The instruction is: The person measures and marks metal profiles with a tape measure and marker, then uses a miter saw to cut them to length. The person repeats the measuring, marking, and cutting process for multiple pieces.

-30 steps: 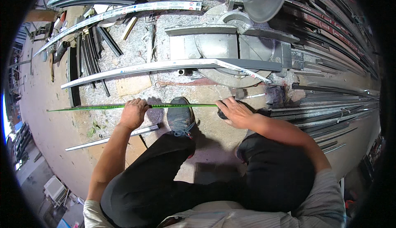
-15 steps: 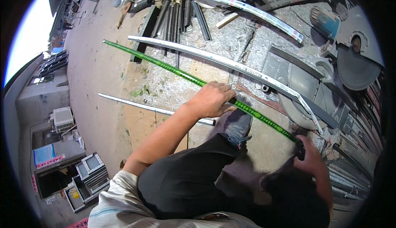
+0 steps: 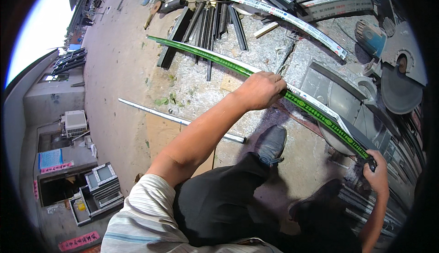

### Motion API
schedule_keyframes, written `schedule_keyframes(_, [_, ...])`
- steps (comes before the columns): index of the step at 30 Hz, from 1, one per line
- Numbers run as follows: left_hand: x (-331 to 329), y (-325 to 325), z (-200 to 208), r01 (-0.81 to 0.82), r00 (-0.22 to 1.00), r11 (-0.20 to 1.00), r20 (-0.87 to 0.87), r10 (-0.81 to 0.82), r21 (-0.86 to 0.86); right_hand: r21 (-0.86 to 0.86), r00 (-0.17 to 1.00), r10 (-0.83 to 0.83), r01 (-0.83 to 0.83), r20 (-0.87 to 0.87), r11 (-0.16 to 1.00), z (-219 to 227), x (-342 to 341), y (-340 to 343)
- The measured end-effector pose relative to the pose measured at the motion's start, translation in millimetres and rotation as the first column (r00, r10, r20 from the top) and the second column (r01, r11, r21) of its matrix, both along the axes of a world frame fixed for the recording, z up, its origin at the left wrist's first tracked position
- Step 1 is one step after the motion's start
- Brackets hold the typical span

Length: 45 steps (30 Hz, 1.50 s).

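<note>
A bright green tape measure blade (image 3: 315,113) is stretched out along the near edge of a long white-faced profile bar (image 3: 312,97). Partway along it, my left hand (image 3: 263,90) is closed over the blade, with its knuckles up; whether its fingers also grip the bar is hidden. At the blade's right end, my right hand (image 3: 377,169) holds the dark tape case (image 3: 371,163), which is mostly covered by the fingers. The blade's far tip reaches close to the bar's upper left end. The bar's right end lies over the round grey base of a saw.
A cut-off saw with a blue motor (image 3: 372,39) and a grey blade guard (image 3: 402,87) stands at right. Another long white profile (image 3: 274,10) lies beyond, near dark offcuts (image 3: 211,29). A thin strip (image 3: 155,112) lies left of my shoe (image 3: 270,142).
Both hands have moved right, and the left also farther away, bringing the tape blade from a gap in front of the white-faced bar up against its near edge.
</note>
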<state>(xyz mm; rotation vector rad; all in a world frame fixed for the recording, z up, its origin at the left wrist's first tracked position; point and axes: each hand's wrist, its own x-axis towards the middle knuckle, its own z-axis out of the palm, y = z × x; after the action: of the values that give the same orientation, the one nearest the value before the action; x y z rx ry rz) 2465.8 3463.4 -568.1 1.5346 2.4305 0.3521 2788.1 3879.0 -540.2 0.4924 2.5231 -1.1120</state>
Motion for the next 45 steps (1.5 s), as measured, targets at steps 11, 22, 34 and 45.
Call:
schedule_keyframes(11, [-10.3, 10.1, -11.9, -0.005, 1.000, 0.999, -0.006, 0.005, -0.050, 0.111, 0.998, -0.058, 0.061, -0.030, 0.992, -21.8, 15.4, 45.2])
schedule_keyframes(22, [-9.2, 14.0, -14.4, -0.013, 1.000, 0.997, -0.001, 0.013, -0.071, 0.108, 0.997, -0.063, 0.066, -0.031, 0.992, -23.2, 17.9, 55.9])
schedule_keyframes(34, [-10.2, 12.9, -14.0, -0.011, 1.000, 0.997, -0.021, 0.010, -0.078, 0.078, 0.993, -0.045, 0.054, -0.105, 0.995, -21.8, 11.7, 53.9])
schedule_keyframes(45, [-15.7, 14.3, -18.9, 0.006, 0.999, 0.999, -0.035, -0.007, -0.040, 0.101, 0.994, -0.038, 0.048, -0.100, 0.994, -24.7, 12.2, 53.3])
